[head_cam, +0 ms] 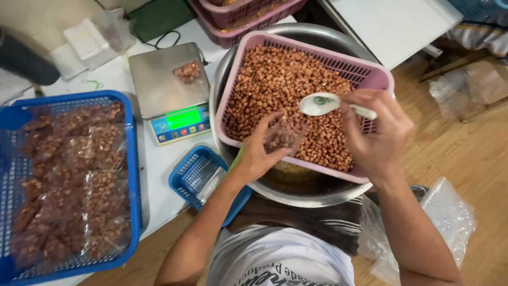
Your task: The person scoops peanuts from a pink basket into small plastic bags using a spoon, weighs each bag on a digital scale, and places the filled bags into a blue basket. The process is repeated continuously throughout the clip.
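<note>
My left hand (257, 151) holds a small clear plastic bag (284, 135) partly filled with peanuts, over the pink basket (377, 78) of brown peanuts (280, 79). My right hand (377, 132) grips a white spoon (321, 103) by its handle, the bowl just above the bag's mouth. The pink basket rests inside a large steel bowl (296, 195). To the left, a digital scale (164, 90) with a lit green display carries one small filled peanut bag (188, 71) on its steel platform.
A big blue basket (132, 159) at left holds several sealed peanut bags. A small blue basket (190, 177) with empty bags lies beside the steel bowl. More pink baskets (248, 16) stand at the back. Clear plastic bags (450, 217) lie on the wooden floor at right.
</note>
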